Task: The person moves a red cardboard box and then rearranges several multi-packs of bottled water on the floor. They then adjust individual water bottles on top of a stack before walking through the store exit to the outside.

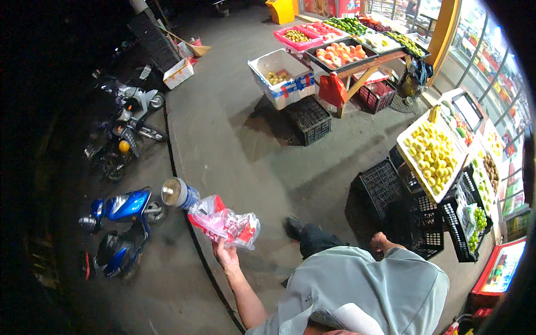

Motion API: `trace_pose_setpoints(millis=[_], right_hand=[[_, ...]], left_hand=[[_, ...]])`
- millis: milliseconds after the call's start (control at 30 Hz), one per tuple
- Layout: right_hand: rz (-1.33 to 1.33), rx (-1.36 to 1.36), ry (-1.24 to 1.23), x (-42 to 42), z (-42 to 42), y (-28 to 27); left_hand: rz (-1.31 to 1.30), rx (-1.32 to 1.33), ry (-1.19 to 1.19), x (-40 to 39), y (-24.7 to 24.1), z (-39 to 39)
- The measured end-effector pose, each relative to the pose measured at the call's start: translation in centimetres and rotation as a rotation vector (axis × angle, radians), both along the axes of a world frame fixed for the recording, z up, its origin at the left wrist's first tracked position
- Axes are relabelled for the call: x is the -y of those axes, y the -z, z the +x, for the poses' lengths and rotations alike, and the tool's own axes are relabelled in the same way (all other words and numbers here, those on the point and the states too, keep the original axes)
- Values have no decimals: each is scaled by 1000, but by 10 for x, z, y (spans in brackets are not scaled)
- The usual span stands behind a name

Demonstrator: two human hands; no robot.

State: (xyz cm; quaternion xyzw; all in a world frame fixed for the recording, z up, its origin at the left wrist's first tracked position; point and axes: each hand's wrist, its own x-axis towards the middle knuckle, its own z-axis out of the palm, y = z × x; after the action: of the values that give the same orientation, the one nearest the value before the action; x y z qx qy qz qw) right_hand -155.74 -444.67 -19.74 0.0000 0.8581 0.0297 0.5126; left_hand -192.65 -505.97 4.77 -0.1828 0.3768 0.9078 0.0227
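Observation:
My left hand (226, 253) is raised out to the left, gripping a crumpled red and clear plastic bag (226, 222). The bag bears white writing, and its contents cannot be made out. Just beyond the bag stands a blue and white bucket (180, 193), filled with something sandy, a white stub poking out of it. Down at my right side, my right hand (379, 243) has its fingers curled and shows nothing in them. Nearest to that hand are black plastic crates (412, 224) beside the fruit stand.
Yellow fruit (433, 155) fills a tilted tray on my right. Ahead, a wooden table (363, 71) carries produce trays, beside a white foam box (279, 90) on a black crate (310, 119). A blue scooter (125, 207) and motorcycles (134, 125) stand left of the pavement edge.

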Motion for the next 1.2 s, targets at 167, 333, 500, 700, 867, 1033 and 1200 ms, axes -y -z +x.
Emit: trace_pose_setpoints(millis=[167,333,500,700,867,1033,1200], right_hand=[[-166,-193,-297,41,-162,45],[-498,-535,572,54,-468,52],[-917,-1012,265,175,-825,-126],[-1133,-886,635,241,-1024,-227],[-715,-792,603,202,-1031,-81],[-23,-351,1217,158,-927,5],[62,-326,540,149,-915,33]], left_hand=[[62,60,23,3,16,-141],[184,240,-134,21,48,-264],[76,257,-240,95,58,-365],[84,333,-182,132,105,-547],[147,299,-20,106,117,-746],[47,140,207,37,27,-942],[17,103,284,-1,23,-1113]])
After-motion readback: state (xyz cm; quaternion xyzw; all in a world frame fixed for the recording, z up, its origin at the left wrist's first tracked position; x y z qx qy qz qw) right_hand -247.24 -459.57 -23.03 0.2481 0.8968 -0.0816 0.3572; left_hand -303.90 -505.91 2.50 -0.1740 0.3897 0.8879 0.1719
